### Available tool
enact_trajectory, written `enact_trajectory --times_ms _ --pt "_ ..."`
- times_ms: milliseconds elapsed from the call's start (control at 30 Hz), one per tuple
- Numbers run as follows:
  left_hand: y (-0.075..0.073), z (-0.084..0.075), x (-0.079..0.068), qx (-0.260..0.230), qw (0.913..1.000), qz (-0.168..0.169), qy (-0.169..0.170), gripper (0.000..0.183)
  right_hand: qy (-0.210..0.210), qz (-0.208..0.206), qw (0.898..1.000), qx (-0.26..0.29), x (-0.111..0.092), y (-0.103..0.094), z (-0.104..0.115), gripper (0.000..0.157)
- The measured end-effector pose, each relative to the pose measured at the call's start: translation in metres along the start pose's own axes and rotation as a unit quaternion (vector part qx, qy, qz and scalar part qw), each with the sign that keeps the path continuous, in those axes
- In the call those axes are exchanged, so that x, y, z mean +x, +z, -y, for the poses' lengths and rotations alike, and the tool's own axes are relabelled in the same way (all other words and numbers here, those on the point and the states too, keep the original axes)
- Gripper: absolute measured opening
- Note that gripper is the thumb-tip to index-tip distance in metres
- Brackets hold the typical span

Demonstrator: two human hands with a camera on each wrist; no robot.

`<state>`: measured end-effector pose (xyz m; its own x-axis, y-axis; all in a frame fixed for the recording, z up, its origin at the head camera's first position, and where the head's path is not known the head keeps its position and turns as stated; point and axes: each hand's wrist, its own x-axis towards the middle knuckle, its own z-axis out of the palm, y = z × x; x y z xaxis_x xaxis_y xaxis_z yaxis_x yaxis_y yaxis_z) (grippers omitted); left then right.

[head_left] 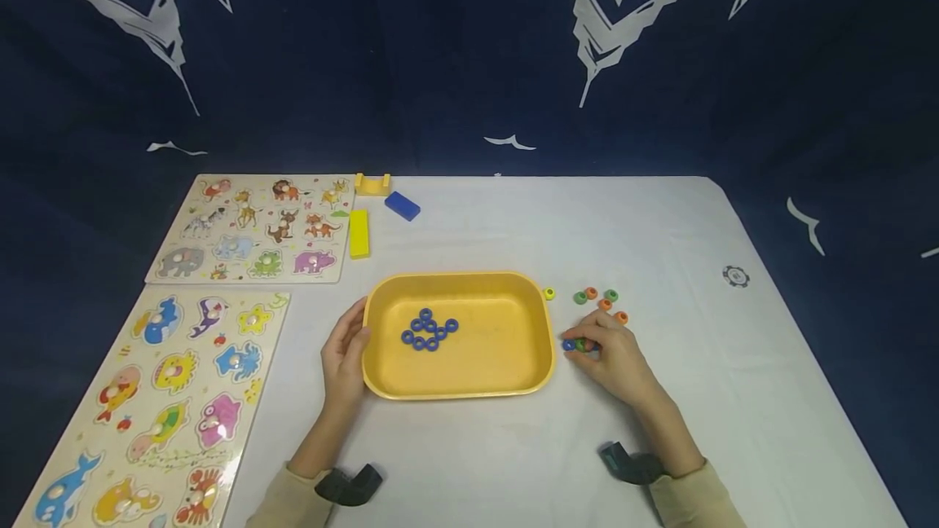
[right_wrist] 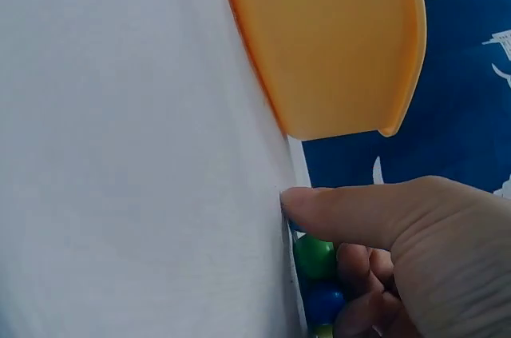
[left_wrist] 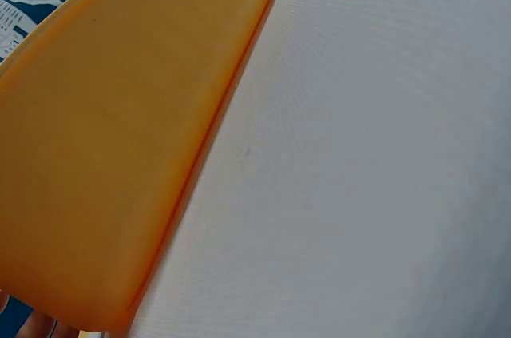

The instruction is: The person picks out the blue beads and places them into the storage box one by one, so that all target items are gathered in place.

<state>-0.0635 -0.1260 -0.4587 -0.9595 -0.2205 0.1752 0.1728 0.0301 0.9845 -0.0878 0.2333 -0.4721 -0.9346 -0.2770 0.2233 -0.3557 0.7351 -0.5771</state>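
A yellow tray (head_left: 506, 349) lies in front of me, with a cluster of blue ring beads (head_left: 430, 327) on its left half. My left hand (head_left: 345, 361) grips the tray's left end, thumb at the rim and fingers along the outer wall. Just past the tray's right end, my right hand (head_left: 612, 353) is low over several loose beads. A blue bead (head_left: 569, 345) shows between thumb and index fingertip, with a green bead (head_left: 581, 345) beside it. In the right wrist view, another look at a green bead (right_wrist: 314, 256) finds it under the stretched thumb; I cannot tell whether any bead is pinched.
Orange and green beads (head_left: 605, 304) lie beyond my right hand, a yellow-green bead (head_left: 549, 293) by the tray's corner. Two puzzle boards, with animals (head_left: 242, 255) and sea creatures (head_left: 183, 406), cover the left side. Yellow (head_left: 359, 235) and blue blocks (head_left: 402, 205) lie behind the tray.
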Motion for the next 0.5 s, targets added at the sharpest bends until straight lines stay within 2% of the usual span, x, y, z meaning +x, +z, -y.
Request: enact_trajectory --times_ms 167,300,400,500 --pt "0.001 0.001 0.0 -0.001 1.0 0.0 0.003 0.038 -0.015 -0.018 1.0 0.016 0.004 -0.005 0.004 0.022" --pt "0.0 0.0 0.0 0.0 1.0 0.0 0.006 0.038 -0.049 -0.037 0.997 0.05 0.016 -0.016 0.014 0.022" --pt "0.0 0.0 0.0 -0.001 1.0 0.0 0.006 0.038 -0.073 -0.027 0.994 0.071 0.032 -0.023 0.03 0.019" --pt "0.0 0.001 0.001 -0.004 1.0 -0.001 0.005 0.038 -0.089 -0.002 0.993 0.082 0.05 -0.022 0.051 0.017"
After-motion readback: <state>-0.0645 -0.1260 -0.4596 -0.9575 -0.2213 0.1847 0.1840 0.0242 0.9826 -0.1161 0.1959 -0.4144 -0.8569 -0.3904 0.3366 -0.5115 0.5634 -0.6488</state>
